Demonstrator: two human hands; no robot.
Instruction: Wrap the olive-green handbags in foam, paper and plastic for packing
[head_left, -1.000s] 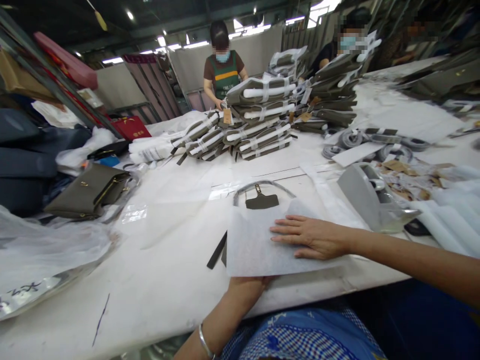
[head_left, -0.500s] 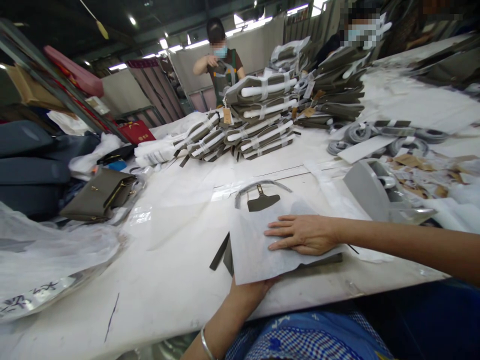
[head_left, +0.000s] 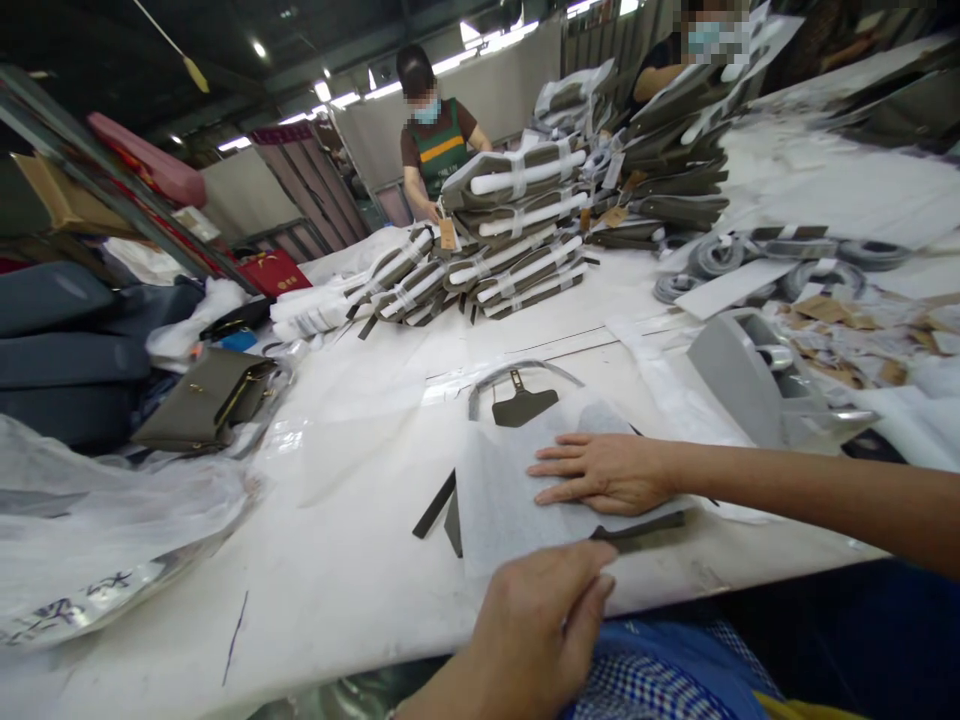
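Note:
My right hand (head_left: 600, 472) lies flat, fingers stretched out, on a sheet of white tissue paper (head_left: 502, 500) that covers a flat olive-grey bag (head_left: 525, 405) on the white table (head_left: 337, 560). The bag's top tab and curved handle stick out beyond the paper. My left hand (head_left: 536, 625) is raised over the table's near edge, fingers curled, its fingertips at the paper's near edge beside a dark bag edge (head_left: 637, 528). Whether it pinches the paper is unclear.
A tape dispenser (head_left: 750, 385) stands to the right. Stacks of wrapped bags (head_left: 510, 230) fill the far middle. An olive bag (head_left: 210, 400) lies at the left near clear plastic (head_left: 97, 520). Two other people (head_left: 435, 125) work at the far side.
My left hand came out from under the paper's near edge and rose above it. The right hand stayed flat on the paper. The view tilted a little.

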